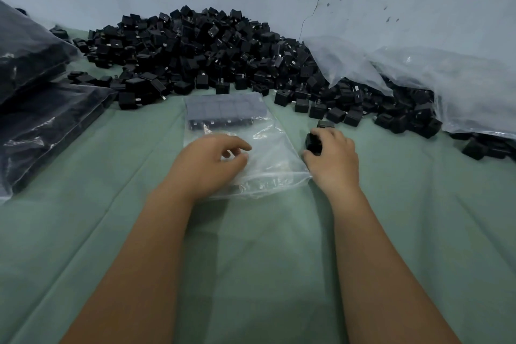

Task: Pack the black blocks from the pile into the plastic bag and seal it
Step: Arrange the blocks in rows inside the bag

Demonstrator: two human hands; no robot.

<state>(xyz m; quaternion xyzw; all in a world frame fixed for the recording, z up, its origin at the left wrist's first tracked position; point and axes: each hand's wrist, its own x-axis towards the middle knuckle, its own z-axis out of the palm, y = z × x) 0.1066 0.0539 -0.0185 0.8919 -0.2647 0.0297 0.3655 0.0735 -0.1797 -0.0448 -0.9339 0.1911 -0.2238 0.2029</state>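
A big pile of black blocks (pixel 201 50) lies against the far wall on green cloth. In front of it a clear plastic bag (pixel 268 148) lies flat, with a row of black blocks (pixel 223 112) packed in its far end. My left hand (pixel 206 162) rests on the near part of the bag, fingers loosely curled over the plastic. Just right of the bag, my right hand (pixel 332 156) grips a black block (pixel 312 142) on the cloth. Another loose block (pixel 325 124) sits just beyond it.
Filled, sealed bags of black blocks (pixel 42 109) are stacked at the left. A large crumpled clear plastic sheet (pixel 435 78) covers part of the pile at the right. Loose blocks (pixel 480 148) lie at the far right. Green cloth (pixel 251 246) spreads toward me.
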